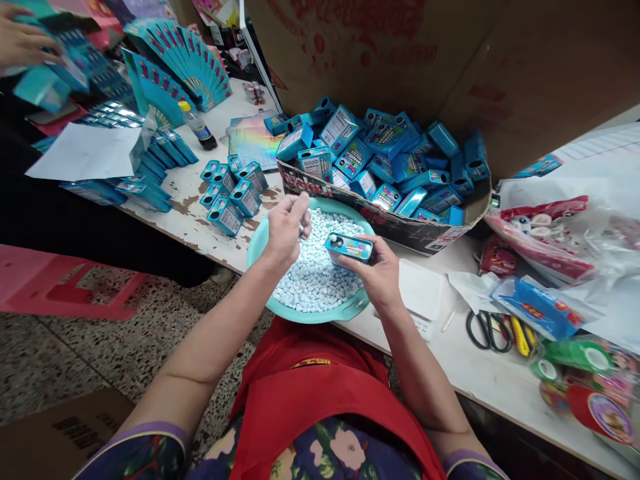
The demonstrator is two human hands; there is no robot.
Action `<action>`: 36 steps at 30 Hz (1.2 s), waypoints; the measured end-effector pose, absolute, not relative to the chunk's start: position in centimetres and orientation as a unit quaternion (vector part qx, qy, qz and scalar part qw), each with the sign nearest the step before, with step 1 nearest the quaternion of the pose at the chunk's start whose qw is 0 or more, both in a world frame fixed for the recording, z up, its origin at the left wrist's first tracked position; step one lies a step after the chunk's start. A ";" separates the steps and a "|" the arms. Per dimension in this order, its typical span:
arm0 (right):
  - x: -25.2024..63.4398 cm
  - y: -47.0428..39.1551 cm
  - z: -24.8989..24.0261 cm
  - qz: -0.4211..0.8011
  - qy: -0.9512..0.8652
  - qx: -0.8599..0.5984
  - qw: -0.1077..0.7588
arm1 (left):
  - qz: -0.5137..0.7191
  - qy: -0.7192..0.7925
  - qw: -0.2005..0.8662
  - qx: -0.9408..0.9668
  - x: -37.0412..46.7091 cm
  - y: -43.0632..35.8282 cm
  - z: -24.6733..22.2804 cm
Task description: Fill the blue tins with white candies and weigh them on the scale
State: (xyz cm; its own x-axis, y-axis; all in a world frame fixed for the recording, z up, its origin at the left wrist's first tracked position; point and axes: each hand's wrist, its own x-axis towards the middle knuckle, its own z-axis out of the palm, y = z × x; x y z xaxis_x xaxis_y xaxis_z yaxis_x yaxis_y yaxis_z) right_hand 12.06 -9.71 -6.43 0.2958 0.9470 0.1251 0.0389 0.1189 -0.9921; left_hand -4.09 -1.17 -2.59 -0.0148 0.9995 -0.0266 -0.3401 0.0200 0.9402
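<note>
A turquoise basin full of small pale candies sits at the table's front edge, close to my body. Over its right side, my right hand grips a small blue candy box, whose top faces up and has a round hole near its left end with white showing there. My left hand is raised above the basin's left side, its fingers curled together. What lies within those fingers, if anything, is hidden.
Behind the basin, a cardboard box is heaped with blue candy boxes. Several more boxes stand left, near a dark bottle. A white scale, scissors and tape rolls lie right. Another person's hand is far left.
</note>
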 end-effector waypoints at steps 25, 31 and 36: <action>23.8 -17.6 -12.4 0.181 -0.379 -0.614 0.668 | 0.187 0.505 0.537 0.649 -7.0 -3.3 -7.4; 26.4 -18.1 -15.2 0.175 -0.297 -0.680 0.647 | 0.333 0.478 0.749 0.317 -7.0 -2.6 -6.4; 27.5 -18.6 -14.4 0.170 -0.324 -0.646 0.669 | 0.342 0.479 0.784 0.197 -5.8 -2.8 -5.6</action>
State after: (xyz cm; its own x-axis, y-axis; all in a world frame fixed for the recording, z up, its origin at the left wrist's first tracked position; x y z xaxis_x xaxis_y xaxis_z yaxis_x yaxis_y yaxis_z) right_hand 27.48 -18.62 -14.44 0.7315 0.6474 0.2140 0.1913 0.1064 -0.9758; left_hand -5.80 -2.85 -5.64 0.3077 0.7246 -0.6167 -0.3478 0.6890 0.6359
